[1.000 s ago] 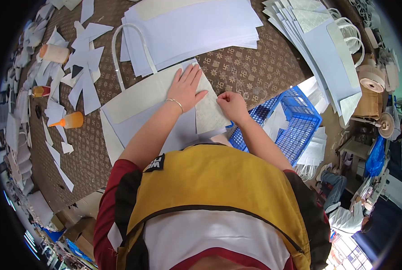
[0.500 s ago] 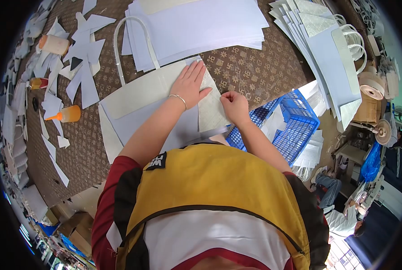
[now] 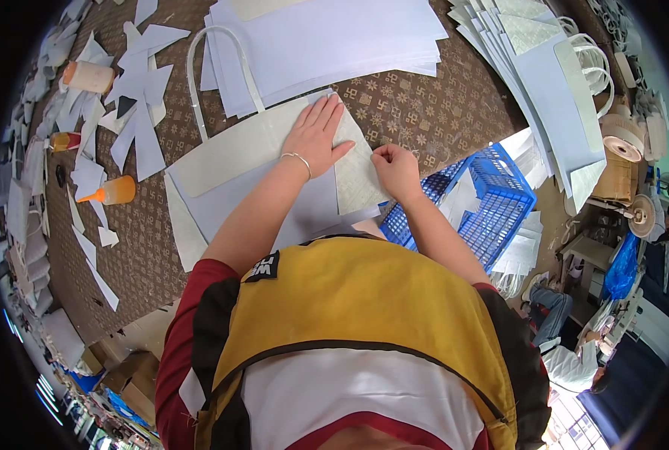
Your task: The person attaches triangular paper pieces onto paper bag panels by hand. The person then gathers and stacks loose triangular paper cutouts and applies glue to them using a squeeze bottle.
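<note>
Shifting slightly rightward: right hand [image 3: 398, 172] and flap [image 3: 357, 178]; left hand [image 3: 313, 147] steady.

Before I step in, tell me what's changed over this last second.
Nothing clearly: the whole view has shifted slightly, but nothing was visibly grasped or released. The left hand still lies flat on the white piece; the right hand stays at its right edge.

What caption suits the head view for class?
Left hand flat on a handled white panel, right hand at its edge, blue crate nearby.
</note>
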### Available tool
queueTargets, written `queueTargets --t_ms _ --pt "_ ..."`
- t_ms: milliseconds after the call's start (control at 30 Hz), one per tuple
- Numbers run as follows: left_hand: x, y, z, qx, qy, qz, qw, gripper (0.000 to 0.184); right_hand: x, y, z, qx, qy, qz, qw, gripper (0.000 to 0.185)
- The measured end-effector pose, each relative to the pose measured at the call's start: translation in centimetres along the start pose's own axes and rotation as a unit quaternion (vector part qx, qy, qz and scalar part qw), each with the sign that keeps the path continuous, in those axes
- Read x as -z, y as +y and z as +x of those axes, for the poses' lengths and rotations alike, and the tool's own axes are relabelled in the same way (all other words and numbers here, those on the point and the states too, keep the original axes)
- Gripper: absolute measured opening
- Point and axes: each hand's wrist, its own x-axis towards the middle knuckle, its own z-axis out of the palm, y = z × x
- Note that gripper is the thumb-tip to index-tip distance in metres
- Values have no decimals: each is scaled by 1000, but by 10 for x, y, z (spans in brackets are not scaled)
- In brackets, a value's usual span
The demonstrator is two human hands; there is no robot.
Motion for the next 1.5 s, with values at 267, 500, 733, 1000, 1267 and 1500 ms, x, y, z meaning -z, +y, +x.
queueTargets --t_ms 267,500,733,1000,1267,1500 --pt "0 0 5 8 -3 22 1000 72 1 6 6 15 4 24 1000 19" --pt "-6 0 4 6 -11 46 999 75 40 10 -14 5 -176 -15 984 21" --pt "-1 0 2 -1 -37 53 998 89 47 21 -16 -51 -237 100 965 17" --pt "10 0 1 -18 -76 51 996 104 49 29 -13 -37 -253 149 955 14" --pt "8 2 1 -7 -69 35 997 103 48 32 -21 -40 -231 230 944 12" --pt "9 3 1 -4 -63 27 998 102 46 26 -29 -51 -167 143 974 12"
